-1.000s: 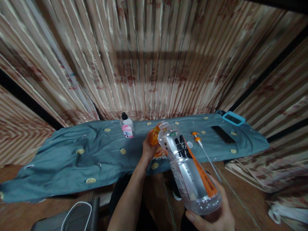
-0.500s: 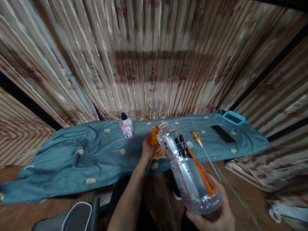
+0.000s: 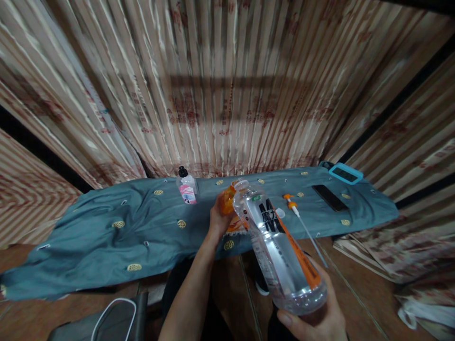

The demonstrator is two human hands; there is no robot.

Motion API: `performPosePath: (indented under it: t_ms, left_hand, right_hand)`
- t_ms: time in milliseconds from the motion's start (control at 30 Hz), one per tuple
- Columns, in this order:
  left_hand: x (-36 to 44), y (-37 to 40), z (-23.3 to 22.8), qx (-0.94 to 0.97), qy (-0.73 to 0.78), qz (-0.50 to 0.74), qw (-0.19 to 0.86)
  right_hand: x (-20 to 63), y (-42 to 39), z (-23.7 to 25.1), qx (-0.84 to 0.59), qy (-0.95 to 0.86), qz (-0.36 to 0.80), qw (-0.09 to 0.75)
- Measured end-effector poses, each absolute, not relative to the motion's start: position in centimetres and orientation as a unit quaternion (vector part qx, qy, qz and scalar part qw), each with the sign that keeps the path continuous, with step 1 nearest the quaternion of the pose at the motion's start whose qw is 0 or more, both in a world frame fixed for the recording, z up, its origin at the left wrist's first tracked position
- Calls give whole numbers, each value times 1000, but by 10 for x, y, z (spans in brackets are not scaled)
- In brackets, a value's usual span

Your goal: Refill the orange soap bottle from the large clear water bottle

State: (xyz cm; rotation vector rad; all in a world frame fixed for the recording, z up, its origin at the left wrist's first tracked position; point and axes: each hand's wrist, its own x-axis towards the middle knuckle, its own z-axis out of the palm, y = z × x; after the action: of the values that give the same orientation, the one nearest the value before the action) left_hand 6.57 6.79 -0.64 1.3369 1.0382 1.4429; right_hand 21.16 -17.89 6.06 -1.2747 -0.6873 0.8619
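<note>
My right hand (image 3: pixel 318 319) grips the base of a large clear plastic bottle (image 3: pixel 277 246) with an orange and black label, tilted so its open neck points up and away toward the left. My left hand (image 3: pixel 218 219) is wrapped around an orange bottle (image 3: pixel 227 204) that stands on the blue-grey cloth (image 3: pixel 106 232), right beside the clear bottle's neck. The orange bottle is mostly hidden by my fingers and the clear bottle. An orange pump head with a long white tube (image 3: pixel 300 220) lies on the cloth just right of the bottles.
A small clear bottle with a black cap and pink label (image 3: pixel 186 187) stands at the back of the cloth. A black phone (image 3: pixel 329 197) and a turquoise-framed device (image 3: pixel 345 173) lie at the right end. Striped curtains hang behind. A dark seat with a white cable (image 3: pixel 113 312) sits lower left.
The clear bottle's base has shifted slightly in my right hand; otherwise both hands and bottles keep their places.
</note>
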Motion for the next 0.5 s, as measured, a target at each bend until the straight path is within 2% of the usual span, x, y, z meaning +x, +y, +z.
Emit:
performPosePath:
  t_ms: [500]
  left_hand:
    - [68, 67, -4, 522, 427, 588, 447]
  right_hand:
    - [212, -179, 63, -577, -310, 378, 654]
